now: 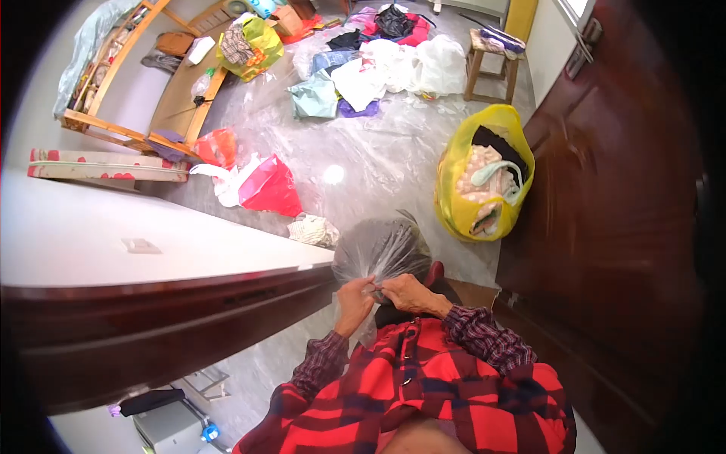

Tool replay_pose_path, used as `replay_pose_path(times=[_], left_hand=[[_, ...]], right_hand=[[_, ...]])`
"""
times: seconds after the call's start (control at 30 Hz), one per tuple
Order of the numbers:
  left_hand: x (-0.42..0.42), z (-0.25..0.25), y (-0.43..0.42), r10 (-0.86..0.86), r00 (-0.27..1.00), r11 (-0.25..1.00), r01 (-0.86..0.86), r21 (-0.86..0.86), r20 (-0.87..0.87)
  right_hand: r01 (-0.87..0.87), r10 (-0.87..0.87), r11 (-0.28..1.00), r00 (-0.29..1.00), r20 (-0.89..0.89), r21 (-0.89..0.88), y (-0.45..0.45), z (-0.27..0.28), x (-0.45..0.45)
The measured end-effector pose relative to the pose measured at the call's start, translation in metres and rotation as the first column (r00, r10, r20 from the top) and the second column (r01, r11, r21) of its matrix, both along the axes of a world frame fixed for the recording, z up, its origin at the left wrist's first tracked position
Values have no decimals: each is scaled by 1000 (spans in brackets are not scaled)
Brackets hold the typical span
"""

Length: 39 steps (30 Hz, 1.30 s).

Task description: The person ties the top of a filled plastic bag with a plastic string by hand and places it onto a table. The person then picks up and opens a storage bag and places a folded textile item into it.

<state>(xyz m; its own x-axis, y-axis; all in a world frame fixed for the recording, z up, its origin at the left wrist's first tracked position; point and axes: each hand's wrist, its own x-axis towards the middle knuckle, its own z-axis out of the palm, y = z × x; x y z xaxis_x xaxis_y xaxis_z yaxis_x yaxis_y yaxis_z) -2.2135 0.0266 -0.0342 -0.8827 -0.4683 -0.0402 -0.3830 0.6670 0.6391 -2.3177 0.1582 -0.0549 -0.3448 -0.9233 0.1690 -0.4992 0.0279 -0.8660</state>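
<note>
A clear plastic bag with dark contents stands on the floor just in front of me. Its top is gathered into creases between my hands. My left hand pinches the gathered neck from the left. From the right, my right hand grips the same neck, its fingers curled close to the left fingertips. Some loose plastic hangs down beside my left hand. What exactly lies inside the bag cannot be made out.
A yellow bag of clothes stands ahead right, near the dark door. Pink and white bags lie ahead left. Several bags and clothes are heaped farther back, beside a wooden stool. At left is a wooden bunk frame.
</note>
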Motion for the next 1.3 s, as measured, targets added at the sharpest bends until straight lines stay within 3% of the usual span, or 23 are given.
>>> replay_pose_path(times=[0.1, 0.2, 0.37, 0.4, 0.47, 0.5, 0.53, 0.67, 0.8, 0.93, 1.0, 1.13, 1.2, 1.27, 1.3], left_hand=[[-36, 13, -15, 58, 998, 998, -58, 24, -28], [-73, 19, -30, 98, 995, 995, -98, 30, -24], [-152, -16, -80, -1, 999, 999, 0, -38, -44], [-176, -13, -102, -7, 999, 999, 5, -47, -52], [-220, -9, -139, -3, 994, 1000, 0, 30, 113], [-235, -23, -159, -48, 998, 999, 48, 20, -28], [-248, -30, -171, -40, 999, 999, 40, 28, -25], [-297, -36, -212, -151, 986, 988, 151, 7, 70], [-361, -53, -237, -140, 987, 988, 134, 82, 77], [-427, -61, -268, -114, 988, 989, 103, 105, 100], [-456, -67, -275, -131, 955, 989, 107, 103, 264], [-501, -118, -283, -163, 951, 977, 118, 180, 262], [-518, -162, -292, -208, 972, 968, 188, 164, 112], [-552, -184, -299, -158, 965, 970, 111, 217, 211], [-571, -185, -303, -169, 956, 972, 121, 200, 242]], right_hand=[[-41, 39, 998, 999, -36, -40, -21, 10, -40], [-51, 55, 996, 997, 47, -71, -40, 15, -79], [44, -41, 998, 996, 76, -40, -80, -4, -147], [91, -88, 996, 983, 163, -15, -95, -7, -163], [129, -131, 991, 958, 253, 25, -127, -18, -194], [156, -151, 988, 968, 200, -10, -147, -17, -208], [178, -170, 983, 975, 147, -45, -163, -16, -223], [259, -257, 966, 945, 201, 15, -198, -20, -263], [395, -394, 918, 892, 222, 41, -215, -39, -309], [397, -402, 916, 911, 96, 65, -250, -51, -372], [473, -478, 878, 859, 181, 72, -259, -56, -397], [503, -521, 853, 828, 205, 138, -260, -93, -433], [525, -547, 835, 823, 152, 164, -269, -130, -452], [569, -608, 792, 769, 199, 219, -281, -145, -481], [608, -639, 762, 762, 106, 223, -285, -178, -488]])
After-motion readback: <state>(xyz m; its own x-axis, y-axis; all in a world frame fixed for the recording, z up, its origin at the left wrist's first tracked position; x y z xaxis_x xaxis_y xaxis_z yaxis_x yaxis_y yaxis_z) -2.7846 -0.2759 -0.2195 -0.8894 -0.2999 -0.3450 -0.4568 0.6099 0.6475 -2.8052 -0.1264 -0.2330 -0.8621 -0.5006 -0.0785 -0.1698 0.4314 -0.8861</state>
